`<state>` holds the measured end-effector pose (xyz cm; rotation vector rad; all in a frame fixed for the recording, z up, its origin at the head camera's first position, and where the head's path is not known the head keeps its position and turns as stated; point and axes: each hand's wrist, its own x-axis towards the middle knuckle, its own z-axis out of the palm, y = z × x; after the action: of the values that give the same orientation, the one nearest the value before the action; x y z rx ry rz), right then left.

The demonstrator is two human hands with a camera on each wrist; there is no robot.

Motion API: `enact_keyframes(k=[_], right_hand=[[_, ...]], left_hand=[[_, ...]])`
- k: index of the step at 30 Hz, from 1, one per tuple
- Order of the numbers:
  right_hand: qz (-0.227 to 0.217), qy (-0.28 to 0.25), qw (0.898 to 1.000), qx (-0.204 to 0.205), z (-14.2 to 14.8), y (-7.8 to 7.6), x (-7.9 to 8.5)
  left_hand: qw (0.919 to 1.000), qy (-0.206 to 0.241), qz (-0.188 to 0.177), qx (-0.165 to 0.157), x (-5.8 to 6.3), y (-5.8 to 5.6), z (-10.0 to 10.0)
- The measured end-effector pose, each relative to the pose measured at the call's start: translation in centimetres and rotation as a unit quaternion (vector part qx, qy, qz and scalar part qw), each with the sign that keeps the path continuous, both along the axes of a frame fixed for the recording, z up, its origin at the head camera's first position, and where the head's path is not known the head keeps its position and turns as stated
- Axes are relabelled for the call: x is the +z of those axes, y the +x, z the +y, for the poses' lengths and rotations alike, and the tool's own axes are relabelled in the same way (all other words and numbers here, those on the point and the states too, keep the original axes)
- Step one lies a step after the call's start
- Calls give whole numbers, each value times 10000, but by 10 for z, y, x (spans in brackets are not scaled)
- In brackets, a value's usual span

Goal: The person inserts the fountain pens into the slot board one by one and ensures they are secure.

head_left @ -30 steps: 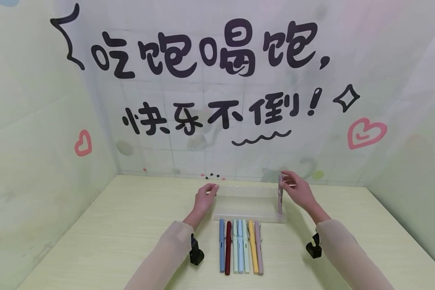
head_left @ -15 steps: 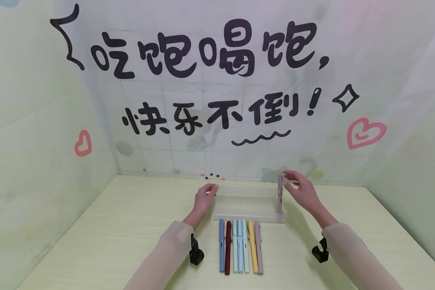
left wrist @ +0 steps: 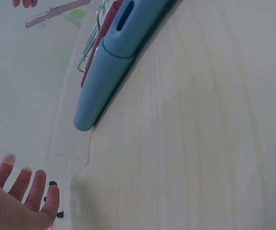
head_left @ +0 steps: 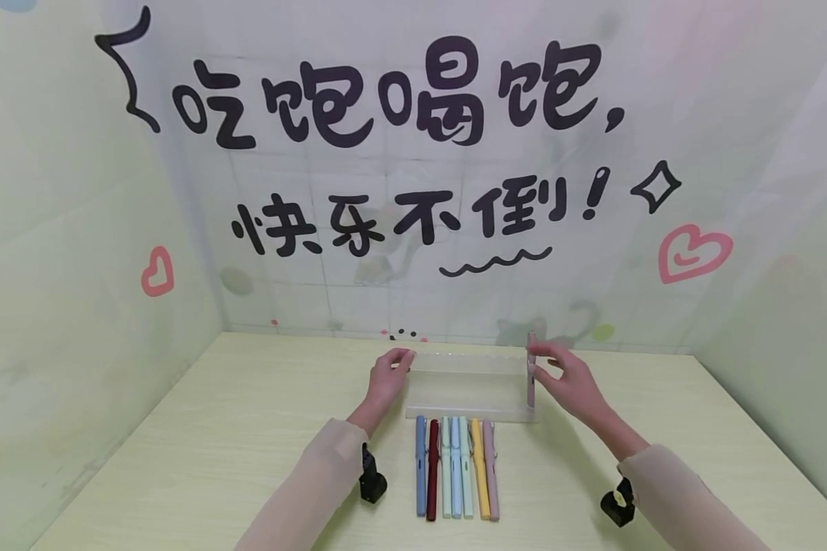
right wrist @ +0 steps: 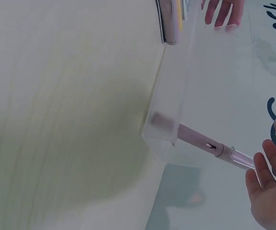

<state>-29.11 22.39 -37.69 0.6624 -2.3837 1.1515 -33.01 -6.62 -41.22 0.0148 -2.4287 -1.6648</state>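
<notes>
A clear plastic pen rack with a notched back rail stands on the table. A mauve pen with a metal clip stands upright at its right end, its lower end in the rack's front trough. My right hand pinches this pen between thumb and index finger near the cap. My left hand holds the rack's upper left corner with thumb and fingers. In front of the rack lies a row of pens: blue, dark red, pale green and light blue ones, yellow and mauve.
A printed backdrop with large black lettering rises close behind the rack, and side panels flank the table. Black wrist cameras hang under both sleeves, the left camera beside the row of pens.
My right fingers came slightly off the upright pen, then moved lower and back onto it. The rack's right end has shifted slightly left. My left hand stays almost still.
</notes>
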Motion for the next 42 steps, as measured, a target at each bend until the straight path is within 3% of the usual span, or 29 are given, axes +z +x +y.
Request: enact_keyframes(k=[10, 17, 24, 32, 42], right_hand=[[-241, -7, 9991, 342, -6, 17, -17], [-627, 9, 9971, 435, -11, 26, -28], [-1241, 293, 9896, 664, -19, 33, -35], [-2191, 358, 9730, 626, -31, 37, -42], [-2235, 617, 9716, 474, -44, 40, -46]], left_hand=[[10000, 33, -6, -39, -1, 0, -1], [9995, 36, 290, -106, -2, 1, -2], [10000, 12, -21, -20, -2, -1, -1], [10000, -33, 5, -23, 0, 1, -1], [10000, 3, -13, -4, -1, 0, 0]])
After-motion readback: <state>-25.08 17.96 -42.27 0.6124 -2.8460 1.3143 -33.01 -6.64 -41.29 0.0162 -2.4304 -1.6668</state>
